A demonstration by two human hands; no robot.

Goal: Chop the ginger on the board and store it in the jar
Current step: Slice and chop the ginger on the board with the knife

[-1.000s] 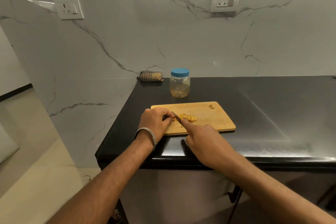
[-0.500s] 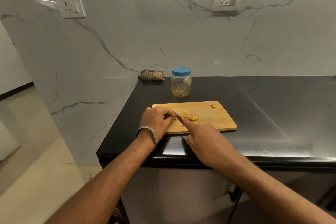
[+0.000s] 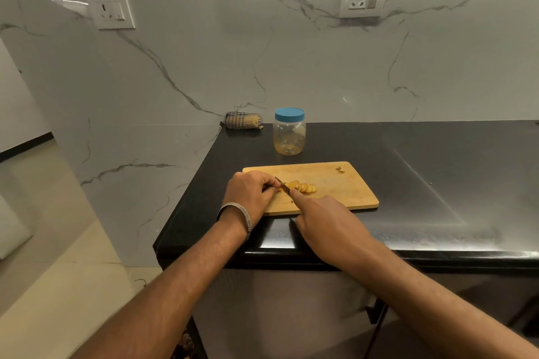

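Little had shifted since earlier frames. Left hand (image 3: pixel 250 192) gripped, apparently, the ginger (image 3: pixel 300 186) stub on the board (image 3: pixel 344 189); right hand (image 3: pixel 323 221) grasped the knife (image 3: pixel 282 183), slices fanned toward 3 o'clock.

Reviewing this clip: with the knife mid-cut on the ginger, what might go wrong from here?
1. The left hand pinches the ginger stub right against the knife blade; a slip could nick a fingertip.
2. The cutting board lies near the counter's front edge, so pressure from the right hand might shift it.
3. The jar has its blue lid on, so the ginger slices cannot go in yet.
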